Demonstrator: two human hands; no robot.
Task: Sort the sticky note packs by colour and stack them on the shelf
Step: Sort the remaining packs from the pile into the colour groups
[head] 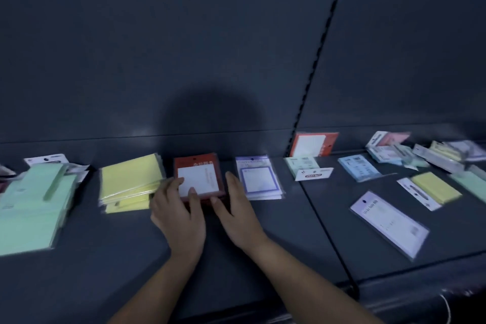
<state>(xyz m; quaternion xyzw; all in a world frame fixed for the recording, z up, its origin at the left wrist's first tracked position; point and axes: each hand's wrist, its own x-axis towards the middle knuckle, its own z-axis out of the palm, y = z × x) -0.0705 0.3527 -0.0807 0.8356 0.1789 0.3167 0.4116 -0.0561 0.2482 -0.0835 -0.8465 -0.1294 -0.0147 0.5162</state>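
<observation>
Forearms: nearest the lens, reaching up from the bottom edge toward the middle of the shelf.
Left hand: fingers spread, two fingertips pressing on the white face of the red stack; not closed round anything.
Right hand: flat and open, edge laid along the right side of the red stack, thumb near its front corner; gripping nothing.
Red stack: flat on the shelf between the yellow stack and the purple stack, being squared up by the look of it.
Green stack: far left, top packs skewed and fanned.
Loose red pack: leaning upright against the back panel, well apart from its stack.
Unsorted packs: blue pack, yellow pack, long white pack and a blurred heap at far right.
Progress: probably about half done; right section mostly unsorted.
Risk: slippery plastic sleeves sliding if pushed unevenly, spilling red packs into the neighbours.
Risk: dim light making pale green and blue easy to mix up.
</observation>
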